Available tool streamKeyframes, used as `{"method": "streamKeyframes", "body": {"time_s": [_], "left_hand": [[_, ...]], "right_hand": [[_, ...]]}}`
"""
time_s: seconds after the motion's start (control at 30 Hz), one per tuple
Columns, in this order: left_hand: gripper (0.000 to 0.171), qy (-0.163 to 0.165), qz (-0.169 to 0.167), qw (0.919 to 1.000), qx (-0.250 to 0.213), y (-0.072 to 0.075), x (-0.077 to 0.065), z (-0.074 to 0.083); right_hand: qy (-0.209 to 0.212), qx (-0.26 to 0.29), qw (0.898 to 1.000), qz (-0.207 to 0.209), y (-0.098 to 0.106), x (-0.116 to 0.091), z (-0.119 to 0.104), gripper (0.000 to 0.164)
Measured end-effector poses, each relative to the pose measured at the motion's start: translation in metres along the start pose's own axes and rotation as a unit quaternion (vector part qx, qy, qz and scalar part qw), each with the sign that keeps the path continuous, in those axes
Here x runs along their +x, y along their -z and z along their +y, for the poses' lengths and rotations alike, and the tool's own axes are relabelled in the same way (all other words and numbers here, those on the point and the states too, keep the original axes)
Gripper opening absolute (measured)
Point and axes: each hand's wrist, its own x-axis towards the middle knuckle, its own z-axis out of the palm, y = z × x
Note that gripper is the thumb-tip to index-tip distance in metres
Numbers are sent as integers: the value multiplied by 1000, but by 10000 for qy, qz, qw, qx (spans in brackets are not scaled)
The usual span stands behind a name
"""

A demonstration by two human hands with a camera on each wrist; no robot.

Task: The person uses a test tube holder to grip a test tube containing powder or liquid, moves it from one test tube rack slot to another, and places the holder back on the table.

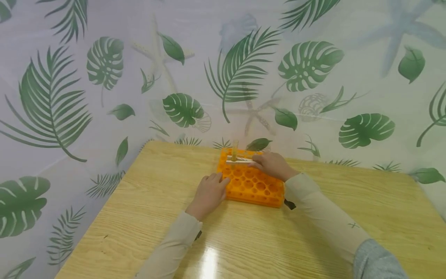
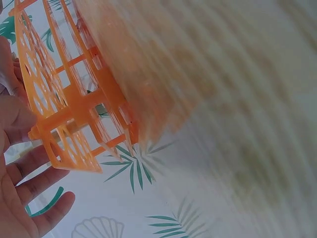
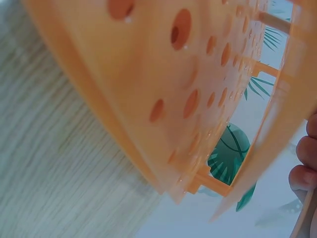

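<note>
An orange plastic test tube rack [image 1: 249,185] with round holes of several sizes sits near the table's back edge. My left hand [image 1: 209,193] holds its left side; in the left wrist view the thumb [image 2: 17,116] lies on the rack's edge and other fingers spread beside it. My right hand [image 1: 273,164], above the rack's far part, grips a pale, flat-armed test tube clamp [image 1: 240,160]. At the clamp's left end stands an upright, clear test tube [image 1: 235,149] with a yellowish tint. In the right wrist view, curled fingers [image 3: 306,153] show at the right edge.
The rack stands on a light wood-grain table [image 1: 167,166]. Behind and to the left hangs a white covering [image 1: 195,66] printed with green leaves, meeting the table's back edge. A dark strap end [image 1: 290,204] hangs below the right wrist.
</note>
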Motion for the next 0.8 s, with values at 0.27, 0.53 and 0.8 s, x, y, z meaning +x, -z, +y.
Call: {"method": "streamKeyframes", "body": {"time_s": [0.27,0.53,0.8], "left_hand": [[22,-4,38,10000,-80,1,1,-1],[25,46,-11,9999,-94,1,2,-2],[24,30,-22,10000,-90,2,3,-1]], "right_hand": [[54,59,10000,-4,7,0,-1,33],[121,126,9998,40,13,1,1,35],[108,190,9997,67,17,2,3,34]]}}
